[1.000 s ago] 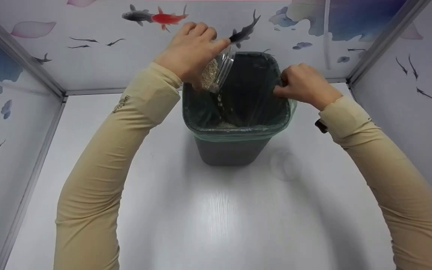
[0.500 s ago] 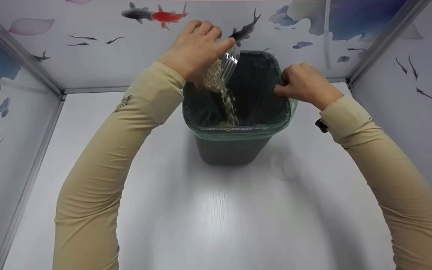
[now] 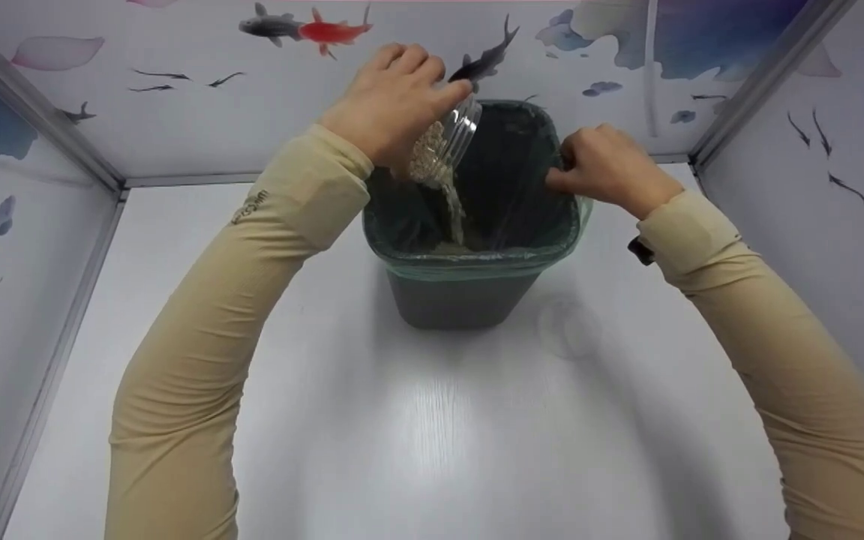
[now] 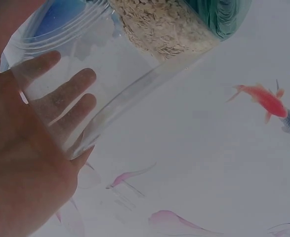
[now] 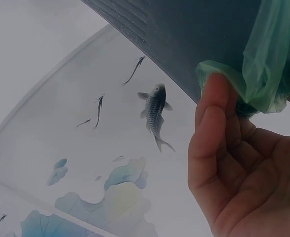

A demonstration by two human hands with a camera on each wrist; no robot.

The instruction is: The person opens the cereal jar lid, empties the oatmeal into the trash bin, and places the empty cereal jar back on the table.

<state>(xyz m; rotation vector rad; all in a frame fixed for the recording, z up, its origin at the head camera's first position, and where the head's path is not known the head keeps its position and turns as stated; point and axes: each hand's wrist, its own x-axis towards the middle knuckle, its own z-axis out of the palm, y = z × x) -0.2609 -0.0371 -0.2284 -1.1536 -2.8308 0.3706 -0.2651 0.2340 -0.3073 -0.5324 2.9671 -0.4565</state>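
My left hand grips a clear plastic jar, tipped over the left part of a dark trash can. Pale flakes, like oats, lie along the jar's side, and a stream of them falls from its mouth into the can. A green trash bag lines the can and folds over its rim. On the right side, my right hand holds the rim and the bag's edge; its curled fingers touch the green film in the right wrist view. A small heap of flakes shows inside the bag.
A round clear lid lies on the white table, right of the can's base. Panels printed with fish stand behind the can and at both sides. The can stands close to the back panel.
The left hand has moved slightly right and tipped the jar further. A thin trickle of flakes has become a thicker stream. The right hand stays at the rim.
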